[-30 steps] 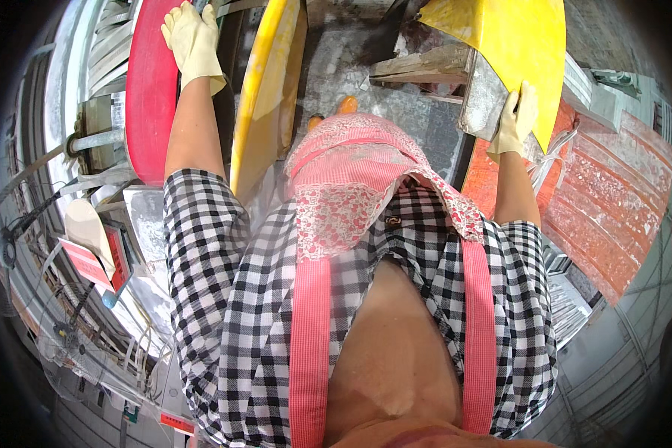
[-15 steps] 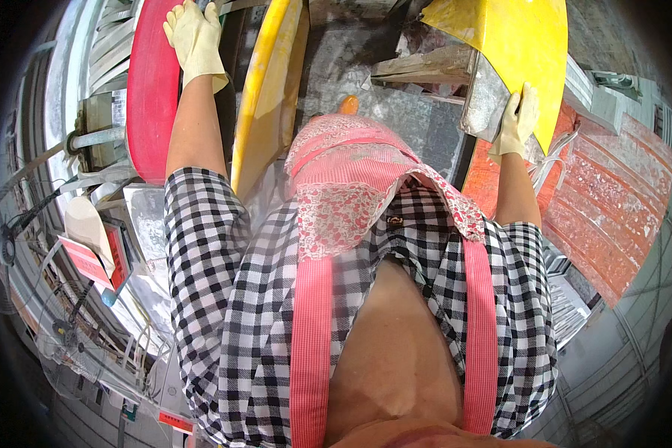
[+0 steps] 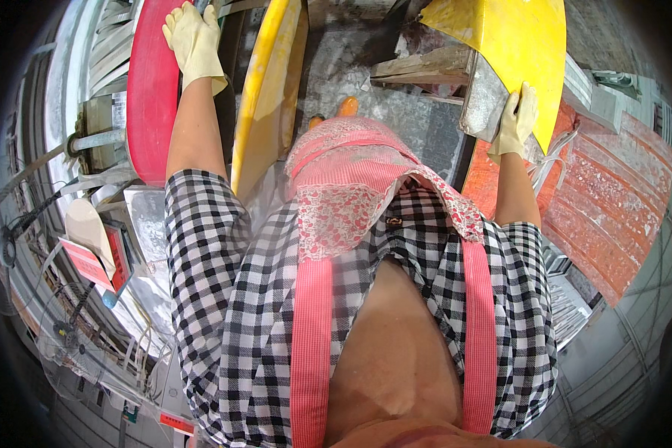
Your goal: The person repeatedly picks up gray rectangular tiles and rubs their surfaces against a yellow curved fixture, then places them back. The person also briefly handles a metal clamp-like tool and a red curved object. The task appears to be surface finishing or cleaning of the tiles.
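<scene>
Apron: a pink apron (image 3: 351,187) over a black-and-white checked shirt (image 3: 216,299) fills the nearest part of the view, from 6 o'clock up to the centre.

Left side clutter: at 8 to 9 o'clock, a cream scoop-like object (image 3: 86,228) and a red flat tag (image 3: 89,263) lie among wires and metal parts.

Left hand: the left hand (image 3: 194,41), in a cream rubber glove, is raised at 11 o'clock. It lies flat against the red board (image 3: 148,97), fingers spread; the grip looks open and pressing, not closed round anything.

Yellow panel, middle: a tall yellow panel (image 3: 265,97) stands on edge at 12 o'clock, just beside the red board and untouched by either hand.

Right hand: the right hand (image 3: 517,119), also gloved, is at 2 o'clock. Its fingers are curled over the lower edge of the yellow sheet (image 3: 515,52), with a grey metal piece (image 3: 485,101) just beside it.

Orange crate: an orange ribbed crate (image 3: 612,201) sits at 3 o'clock, below the sheet.

Change: over the last second both hands sit in nearly the same spots; the left has only edged slightly along the red board. The boards are being held steady, not shifted.
</scene>
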`<state>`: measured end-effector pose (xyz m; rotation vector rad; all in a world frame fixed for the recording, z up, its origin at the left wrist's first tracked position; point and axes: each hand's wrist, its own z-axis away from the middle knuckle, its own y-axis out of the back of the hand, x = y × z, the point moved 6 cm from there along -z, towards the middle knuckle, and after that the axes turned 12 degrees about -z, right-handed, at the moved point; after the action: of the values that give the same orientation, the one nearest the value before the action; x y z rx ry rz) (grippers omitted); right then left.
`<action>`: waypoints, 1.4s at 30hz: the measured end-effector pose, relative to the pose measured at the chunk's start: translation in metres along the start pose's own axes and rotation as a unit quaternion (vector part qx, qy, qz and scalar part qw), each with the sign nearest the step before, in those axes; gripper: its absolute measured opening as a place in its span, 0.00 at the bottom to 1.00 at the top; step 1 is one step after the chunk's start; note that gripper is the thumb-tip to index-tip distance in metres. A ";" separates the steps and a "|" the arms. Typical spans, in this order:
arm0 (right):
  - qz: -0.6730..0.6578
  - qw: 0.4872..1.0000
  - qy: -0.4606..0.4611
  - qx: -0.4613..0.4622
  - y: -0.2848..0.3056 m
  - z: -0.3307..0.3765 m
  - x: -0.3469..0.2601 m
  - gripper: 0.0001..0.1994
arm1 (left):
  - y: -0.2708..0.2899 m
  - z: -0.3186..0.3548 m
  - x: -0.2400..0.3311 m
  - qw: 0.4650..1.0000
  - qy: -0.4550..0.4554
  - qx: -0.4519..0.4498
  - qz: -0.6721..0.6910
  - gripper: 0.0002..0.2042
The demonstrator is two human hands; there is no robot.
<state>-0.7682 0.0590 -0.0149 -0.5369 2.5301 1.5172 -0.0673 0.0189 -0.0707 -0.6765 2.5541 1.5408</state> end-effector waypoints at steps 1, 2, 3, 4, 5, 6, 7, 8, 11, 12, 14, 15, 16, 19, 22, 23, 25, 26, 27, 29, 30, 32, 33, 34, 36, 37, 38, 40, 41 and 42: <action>0.005 1.000 -0.001 -0.001 0.000 0.000 0.000 0.19 | 0.000 0.000 0.000 1.000 0.001 -0.001 0.002 0.27; 0.010 1.000 -0.002 -0.002 0.000 0.000 0.000 0.19 | -0.001 0.000 0.000 1.000 0.002 -0.003 0.004 0.27; 0.004 1.000 0.000 0.000 0.000 0.000 -0.001 0.19 | -0.001 0.000 0.000 1.000 0.000 -0.004 0.005 0.27; -0.001 1.000 0.002 0.002 0.000 0.001 -0.001 0.20 | -0.001 0.000 0.000 1.000 -0.001 -0.004 0.007 0.27; -0.006 1.000 0.004 0.004 0.000 0.000 -0.002 0.20 | -0.001 0.000 0.000 1.000 -0.003 -0.005 0.009 0.27; -0.009 1.000 0.004 0.005 0.001 0.000 -0.002 0.20 | -0.002 0.000 0.000 1.000 -0.001 -0.010 0.007 0.27; -0.011 1.000 0.004 0.006 0.001 0.000 -0.002 0.20 | -0.002 0.000 -0.001 1.000 0.001 -0.014 0.006 0.27; -0.014 1.000 0.001 0.006 0.001 0.000 -0.002 0.20 | -0.002 0.000 -0.001 1.000 0.003 -0.019 0.004 0.27; -0.015 1.000 -0.005 0.000 0.001 0.000 -0.002 0.20 | 0.002 0.000 0.001 1.000 0.000 -0.001 0.007 0.26; -0.013 1.000 -0.005 0.001 0.001 0.000 -0.002 0.20 | 0.002 -0.001 0.001 1.000 0.001 -0.007 0.006 0.26; -0.005 1.000 -0.002 0.002 0.001 -0.001 -0.003 0.20 | 0.001 -0.001 0.001 1.000 0.005 -0.019 0.005 0.26; -0.010 1.000 -0.001 0.003 0.001 -0.001 -0.003 0.19 | 0.001 -0.001 0.001 1.000 0.004 -0.023 0.004 0.26; -0.013 1.000 0.000 0.002 0.001 -0.001 -0.003 0.19 | 0.000 -0.002 0.001 1.000 0.004 -0.027 0.002 0.26; -0.009 1.000 0.003 0.001 0.001 -0.001 -0.002 0.19 | 0.000 -0.002 0.001 1.000 0.003 -0.023 -0.003 0.27; -0.001 1.000 0.002 0.004 0.001 -0.001 -0.001 0.19 | 0.000 -0.001 0.000 1.000 0.004 -0.021 0.007 0.27; 0.000 1.000 0.001 0.005 0.001 -0.001 -0.001 0.19 | 0.000 -0.001 0.000 1.000 0.005 -0.022 0.012 0.27; 0.002 1.000 0.010 0.003 0.000 -0.001 -0.002 0.19 | 0.000 -0.001 0.000 1.000 0.004 -0.018 0.009 0.27; 0.005 1.000 0.013 0.005 0.001 -0.001 -0.003 0.19 | 0.000 -0.001 0.000 1.000 0.003 -0.016 0.007 0.27; 0.008 1.000 0.015 0.007 0.001 -0.002 -0.004 0.19 | -0.001 -0.001 0.000 1.000 0.004 -0.019 0.011 0.27; 0.002 1.000 0.016 0.008 0.002 -0.002 -0.005 0.19 | -0.003 0.000 0.000 1.000 0.005 -0.023 0.018 0.27; -0.002 1.000 0.015 0.008 0.002 -0.002 -0.005 0.19 | -0.004 -0.001 0.000 1.000 0.005 -0.021 0.002 0.27; -0.011 1.000 0.001 0.004 0.002 -0.003 -0.004 0.19 | -0.005 -0.001 -0.001 1.000 0.006 -0.020 0.003 0.27; -0.015 1.000 -0.006 0.002 0.002 -0.003 -0.003 0.19 | -0.005 -0.001 -0.001 1.000 0.006 -0.020 0.004 0.27; -0.009 1.000 -0.004 0.001 0.002 -0.003 -0.003 0.19 | -0.004 -0.002 -0.001 1.000 0.005 -0.019 0.007 0.27; 0.003 1.000 -0.001 0.000 0.001 -0.003 -0.002 0.19 | 0.000 -0.002 0.000 1.000 0.005 -0.019 0.012 0.27; 0.000 1.000 0.004 0.002 0.001 -0.003 -0.002 0.20 | 0.002 -0.003 0.000 1.000 0.007 -0.024 0.011 0.27; -0.003 1.000 0.009 0.003 0.001 -0.002 -0.002 0.20 | 0.005 -0.003 0.001 0.999 0.009 -0.028 0.011 0.27; -0.006 1.000 0.008 0.003 0.000 -0.002 -0.002 0.20 | 0.011 -0.003 0.003 0.999 0.014 -0.037 0.015 0.27; -0.005 1.000 0.002 0.001 0.000 -0.002 -0.001 0.20 | 0.015 -0.003 0.004 0.999 0.018 -0.042 0.019 0.27; -0.004 1.000 -0.005 -0.001 0.000 -0.002 0.000 0.20 | 0.018 -0.004 0.005 0.999 0.016 -0.045 0.023 0.27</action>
<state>-0.7683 0.0575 -0.0145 -0.5384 2.5156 1.5155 -0.0790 0.0211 -0.0558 -0.6620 2.5531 1.6827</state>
